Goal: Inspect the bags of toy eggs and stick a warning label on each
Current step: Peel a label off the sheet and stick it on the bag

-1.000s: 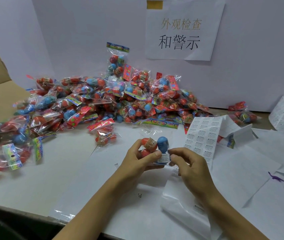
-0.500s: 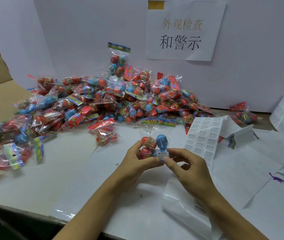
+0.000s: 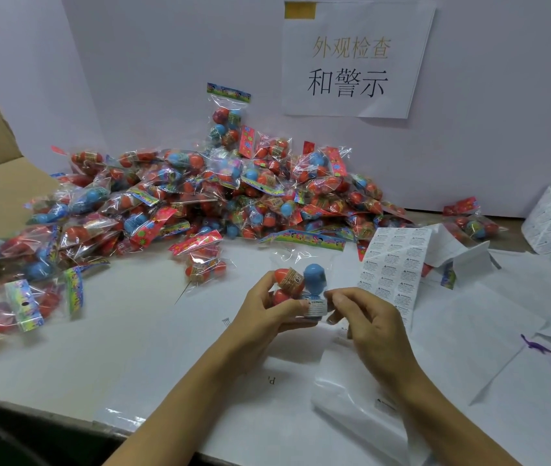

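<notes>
Fingers of the left hand (image 3: 269, 309) curl round a bag (image 3: 296, 287) of toy eggs, thumb lying across a white label (image 3: 316, 308) on its lower front. Right hand (image 3: 366, 322) just beside it, fingers bent; whether they touch the label or have hold of anything cannot be told (fingertips face away from the camera). Bag held just above the table (image 3: 65, 348), in front of the body.

Risks, judged from here:
- Label looks set near the bag's bottom edge, over loose film. If it gets little pressing, a corner could lift or crease.
- Film is slack round the eggs, so a push on the label may shift them and wrinkle it.
- Label sheet (image 3: 392, 264) stands curled just right of the hands; a careless reach could knock it flat or snag a sticker.

Further back, the pile (image 3: 200, 193) of bags lies against the wall, under a paper sign (image 3: 355, 58). Done and undone bags could get mixed if this one is tossed back there.
</notes>
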Action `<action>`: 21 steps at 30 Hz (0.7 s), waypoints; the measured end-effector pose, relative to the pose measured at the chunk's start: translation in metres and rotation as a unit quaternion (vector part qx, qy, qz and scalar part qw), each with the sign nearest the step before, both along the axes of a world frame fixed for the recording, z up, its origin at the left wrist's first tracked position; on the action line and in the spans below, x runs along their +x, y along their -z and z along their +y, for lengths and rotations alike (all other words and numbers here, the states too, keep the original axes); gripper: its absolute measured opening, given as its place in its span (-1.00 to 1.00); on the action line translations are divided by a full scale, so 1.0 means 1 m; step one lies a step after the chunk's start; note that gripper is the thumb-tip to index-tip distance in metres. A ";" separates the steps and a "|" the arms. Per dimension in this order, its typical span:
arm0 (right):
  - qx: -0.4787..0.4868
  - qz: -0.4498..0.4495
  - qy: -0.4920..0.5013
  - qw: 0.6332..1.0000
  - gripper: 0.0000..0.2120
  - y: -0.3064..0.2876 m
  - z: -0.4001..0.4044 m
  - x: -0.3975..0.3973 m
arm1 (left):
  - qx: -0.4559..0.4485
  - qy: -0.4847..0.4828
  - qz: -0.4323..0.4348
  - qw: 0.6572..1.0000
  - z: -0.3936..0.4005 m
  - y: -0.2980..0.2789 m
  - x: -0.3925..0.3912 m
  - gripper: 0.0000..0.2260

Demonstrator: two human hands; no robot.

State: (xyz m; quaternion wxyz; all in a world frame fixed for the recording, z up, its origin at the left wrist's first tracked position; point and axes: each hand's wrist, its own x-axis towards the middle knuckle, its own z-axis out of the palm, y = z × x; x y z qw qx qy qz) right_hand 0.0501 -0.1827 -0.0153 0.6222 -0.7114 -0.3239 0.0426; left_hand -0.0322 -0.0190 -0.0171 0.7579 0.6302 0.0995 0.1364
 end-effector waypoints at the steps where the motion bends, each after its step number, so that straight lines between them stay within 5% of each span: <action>1: 0.003 0.011 0.007 1.000 -0.91 -0.003 0.000 0.000 | 0.001 0.003 -0.002 1.000 -0.001 0.000 0.000 -0.69; 6: 0.007 0.102 -0.019 0.995 -0.51 -0.013 -0.007 0.013 | 0.087 0.030 -0.011 0.996 -0.003 0.002 -0.003 -0.76; 9: 0.008 0.133 -0.058 0.989 -0.66 -0.019 -0.014 0.021 | 0.154 0.060 -0.009 0.986 -0.006 0.004 -0.004 -0.73; 13: 0.001 0.179 -0.052 0.982 -0.98 -0.026 -0.021 0.031 | 0.118 0.059 -0.011 0.991 -0.006 -0.002 -0.006 -0.61; 18: 0.012 0.268 -0.016 0.963 -0.95 -0.039 -0.052 0.023 | 0.070 0.023 -0.054 0.996 -0.010 0.000 -0.001 -0.65; 21: -0.039 0.285 -0.019 0.958 -0.92 -0.036 -0.090 0.004 | 0.141 0.057 -0.091 0.984 -0.019 0.008 -0.001 -0.65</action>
